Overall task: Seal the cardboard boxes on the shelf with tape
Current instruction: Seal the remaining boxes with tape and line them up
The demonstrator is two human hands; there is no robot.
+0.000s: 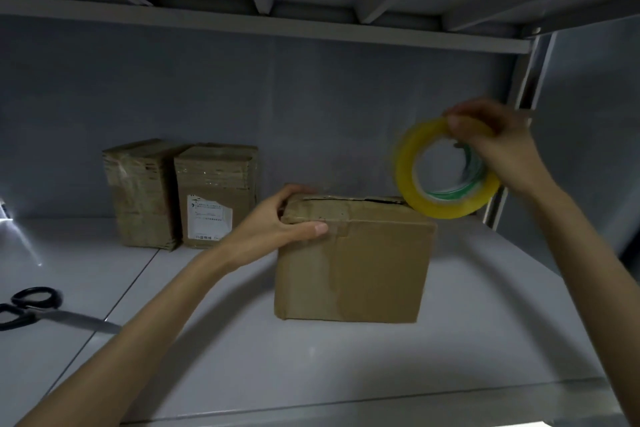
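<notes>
A brown cardboard box [356,263] stands in the middle of the grey shelf [311,357], its top flaps closed with a dark gap along the seam. My left hand [277,222] grips the box's upper left corner, thumb on the front face and fingers over the top. My right hand [498,142] pinches the top of a yellow tape roll [408,180], held upright in the air just above the box's right rear corner. The roll is motion-blurred.
Two taller taped cardboard boxes [142,194] [216,194] stand side by side at the back left. Black-handled scissors [31,308] lie at the shelf's left front. An upper shelf [263,28] hangs overhead, and a metal upright [526,107] rises at the right.
</notes>
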